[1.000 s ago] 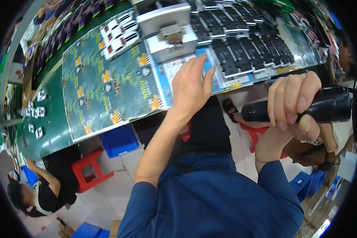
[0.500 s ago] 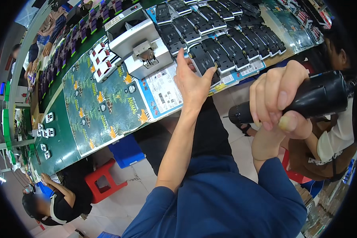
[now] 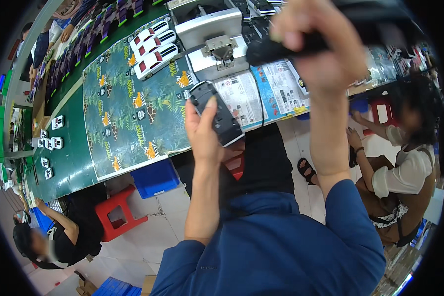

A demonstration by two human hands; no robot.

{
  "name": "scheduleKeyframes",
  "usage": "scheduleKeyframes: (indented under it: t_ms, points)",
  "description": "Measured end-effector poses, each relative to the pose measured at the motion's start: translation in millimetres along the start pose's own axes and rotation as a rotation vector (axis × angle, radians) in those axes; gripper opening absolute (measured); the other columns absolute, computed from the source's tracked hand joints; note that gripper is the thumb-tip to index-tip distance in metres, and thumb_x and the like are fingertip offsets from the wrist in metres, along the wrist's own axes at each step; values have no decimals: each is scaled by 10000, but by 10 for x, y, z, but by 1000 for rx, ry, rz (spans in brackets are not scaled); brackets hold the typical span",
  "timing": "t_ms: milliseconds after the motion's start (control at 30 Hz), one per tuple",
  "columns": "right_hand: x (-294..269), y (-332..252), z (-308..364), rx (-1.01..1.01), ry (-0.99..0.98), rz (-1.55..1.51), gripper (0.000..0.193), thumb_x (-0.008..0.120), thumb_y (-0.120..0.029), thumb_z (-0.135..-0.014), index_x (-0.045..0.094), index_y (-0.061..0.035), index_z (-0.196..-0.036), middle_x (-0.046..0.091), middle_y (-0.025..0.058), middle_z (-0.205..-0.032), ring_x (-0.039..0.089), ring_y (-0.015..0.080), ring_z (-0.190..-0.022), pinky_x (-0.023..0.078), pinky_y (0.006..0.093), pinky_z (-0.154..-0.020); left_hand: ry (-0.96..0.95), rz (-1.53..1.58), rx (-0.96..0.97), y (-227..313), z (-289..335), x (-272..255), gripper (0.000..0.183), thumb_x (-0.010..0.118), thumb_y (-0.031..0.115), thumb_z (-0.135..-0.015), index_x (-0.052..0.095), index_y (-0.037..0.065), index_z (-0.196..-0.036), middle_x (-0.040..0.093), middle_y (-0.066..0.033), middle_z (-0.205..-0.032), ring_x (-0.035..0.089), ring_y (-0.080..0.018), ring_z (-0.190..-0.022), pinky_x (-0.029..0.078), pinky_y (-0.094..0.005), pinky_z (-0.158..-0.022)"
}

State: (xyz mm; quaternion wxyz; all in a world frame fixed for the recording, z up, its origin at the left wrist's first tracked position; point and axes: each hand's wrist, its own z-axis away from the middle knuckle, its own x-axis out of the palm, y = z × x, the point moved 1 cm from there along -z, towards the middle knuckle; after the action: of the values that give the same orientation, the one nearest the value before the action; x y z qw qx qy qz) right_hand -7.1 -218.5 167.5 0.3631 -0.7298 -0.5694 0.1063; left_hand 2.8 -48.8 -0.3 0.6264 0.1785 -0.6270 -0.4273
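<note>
My left hand (image 3: 204, 135) is closed around a toy car (image 3: 223, 117), its fingers along one side and the thumb on the black underside, which faces up. The car is tilted at the table's front edge, beside the metal fixture (image 3: 209, 30). Raised at the right, my right hand (image 3: 325, 47) grips a black electric screwdriver (image 3: 380, 22), blurred by motion. Its front end points left, close to the fixture, and a dark cord hangs below it. Behind my right hand and the screwdriver, part of the rows of black-bottomed toy cars (image 3: 259, 7) is hidden.
White toy cars (image 3: 154, 47) stand left of the fixture on a patterned sheet (image 3: 128, 108). Small white parts (image 3: 49, 143) lie on the green table at far left. A red stool (image 3: 116, 214) and blue bin (image 3: 154, 178) are below the table; people sit at both sides.
My left hand has taken a toy car from the rows and brought it left to the table's front edge. My right hand has lifted the screwdriver up over the table. The view has shifted.
</note>
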Motion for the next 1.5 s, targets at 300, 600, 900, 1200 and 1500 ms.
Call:
scheduleKeyframes:
  t_ms: [300, 600, 900, 1200, 1500]
  points:
    - [400, 990, -196, -334, -251, -301, 170, 746, -5, -827, 591, -26, -761, 582, 16, -583, 523, 73, -440, 395, 215, -414, -26, -66, -1, 200, -114, -221, 236, 579, 115, -987, 517, 2, -1185, 682, -160, -1057, 717, -234, -847, 625, -370, -713]
    - [392, 689, 61, 233, -97, 103, 179, 731, 5, -830, 564, -58, -848, 557, -3, -670, 513, 62, -489, 381, 202, -458, 36, 67, -119, 167, 3, -224, 251, 623, 53, -930, 517, 38, -1158, 687, -111, -977, 692, -174, -777, 596, -302, -680]
    - [234, 826, -135, 226, -154, 111, 81, 678, -32, -876, 600, -17, -889, 511, 8, -634, 487, 88, -512, 410, 236, -537, -53, 33, -45, 82, -147, -258, 189, 633, 136, -958, 543, 49, -1099, 668, -72, -937, 666, -138, -751, 572, -295, -676]
    - [361, 873, -148, 270, -177, 40, 130, 722, -37, -849, 605, -22, -904, 555, 26, -643, 522, 106, -509, 412, 237, -530, -90, 112, -68, 130, -140, -364, 204, 639, 153, -962, 545, 45, -1108, 676, -90, -952, 681, -149, -771, 591, -305, -677]
    - [328, 848, -124, 271, -186, 63, 141, 726, -38, -848, 598, -36, -905, 547, 7, -634, 514, 91, -504, 402, 237, -527, -90, 41, -91, 137, -80, -330, 229, 654, 143, -951, 551, 41, -1128, 689, -98, -986, 689, -149, -802, 592, -292, -703]
